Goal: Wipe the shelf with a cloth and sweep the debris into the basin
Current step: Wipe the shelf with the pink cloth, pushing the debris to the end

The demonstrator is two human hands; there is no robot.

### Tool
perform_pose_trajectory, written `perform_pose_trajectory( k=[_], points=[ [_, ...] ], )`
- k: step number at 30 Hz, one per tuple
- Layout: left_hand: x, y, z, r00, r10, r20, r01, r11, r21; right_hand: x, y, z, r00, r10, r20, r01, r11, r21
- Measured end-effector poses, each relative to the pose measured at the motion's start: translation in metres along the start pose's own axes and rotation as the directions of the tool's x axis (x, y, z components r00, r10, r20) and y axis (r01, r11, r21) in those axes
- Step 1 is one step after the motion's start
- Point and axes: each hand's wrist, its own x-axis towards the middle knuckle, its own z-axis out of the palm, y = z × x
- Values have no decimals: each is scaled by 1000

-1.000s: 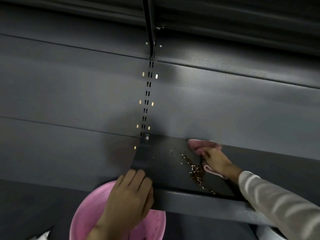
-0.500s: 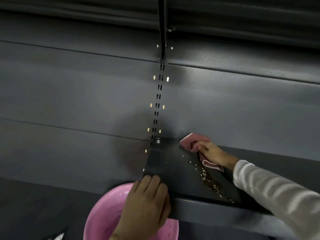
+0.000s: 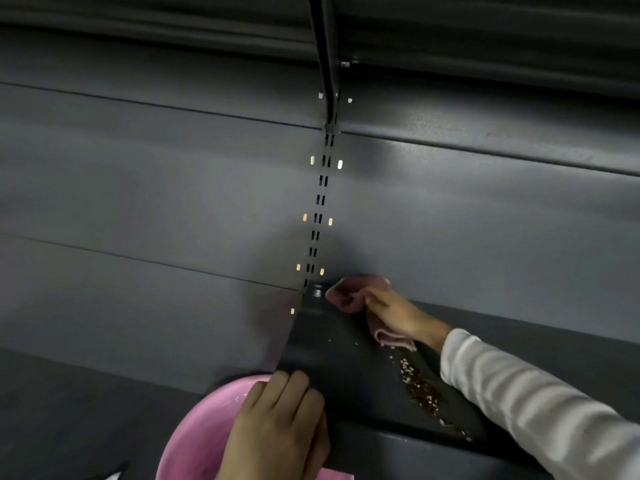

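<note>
Shelf (image 3: pixel 339 368), dark grey metal, one seen, its left end cut off at a slanted edge; its long axis runs from that left end off toward the right edge of view, with the front lip nearest the camera. One pink basin (image 3: pixel 204 431) is noted at far left, below the shelf's front-left corner, round, open side up, partly hidden by the left hand (image 3: pixel 280 427). That hand is laid over the front-left corner of the shelf, fingers together and curled over the edge, thumb side down toward the basin; whether the basin rim is also gripped cannot be told. Up the back panel, one slotted upright (image 3: pixel 320 202) is seen rising from the shelf's back-left corner, with paired slots and small pale holes either side. One pink cloth (image 3: pixel 356 292) is recorded at the back edge of the shelf, just right of that upright, bunched, its long axis running from the back-left corner toward the front right. It is pressed down by the right hand (image 3: pixel 398 313), fingers closed on the cloth, a pale sleeve (image 3: pixel 540 403) trailing to the right. One streak of debris (image 3: pixel 420 389), brown and pale flecks, is laid diagonally from just below the cloth to the front lip, with a few stray grains near it.
</note>
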Motion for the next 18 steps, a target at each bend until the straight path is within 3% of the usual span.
perform_pose_trajectory(
  k=[5,9,14,18],
  points=[
    [3,3,-2,1000,-18,13,18,1000,11,-14,-3,-25,986,-68,154,80,994,-78],
    [5,4,-1,999,-28,-20,28,999,34,11,-24,-29,996,-75,52,76,997,-13],
    [3,3,-1,1000,-24,-19,24,999,28,11,-39,19,993,-61,105,56,997,48],
    [1,3,-2,1000,-11,-8,11,1000,6,-16,-33,2,989,-93,118,89,995,40]
  ],
)
